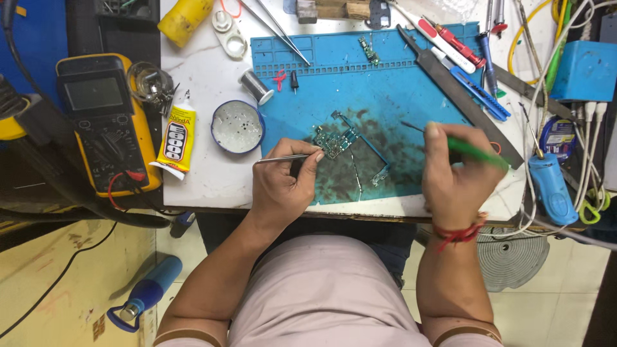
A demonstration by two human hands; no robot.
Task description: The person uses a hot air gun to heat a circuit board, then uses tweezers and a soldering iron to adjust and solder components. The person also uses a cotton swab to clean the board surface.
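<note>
Tweezers [283,158] sat pinched in my left hand [286,183], the thumb and forefinger pressed together on the thin metal shaft, with the other fingers curled under. Just past those fingertips, touching the tweezer end as far as I could tell, lay the small green circuit board [334,139], flat on the stained blue work mat [392,83]. A thin flex strip ran from the board toward my right side and ended beside my right thumb. My right hand [457,168] was closed around a green-handled tool [472,151], fingers wrapped tight on the grip, its dark thin tip [411,126] sticking out above my knuckles and held clear of the board. A red thread band [457,232] circled that wrist. Beyond my right fingers a long flat file [459,96] lay slantwise across the mat's edge. To the outside of my left fingers I saw a round blue tin [238,126], a yellow glue tube [177,139] and, further out, a yellow multimeter [106,122]. Above my left fingertips stood a solder spool [256,86]. A blue cylindrical tool [551,189] rested outside my right hand, near tangled white cables.
</note>
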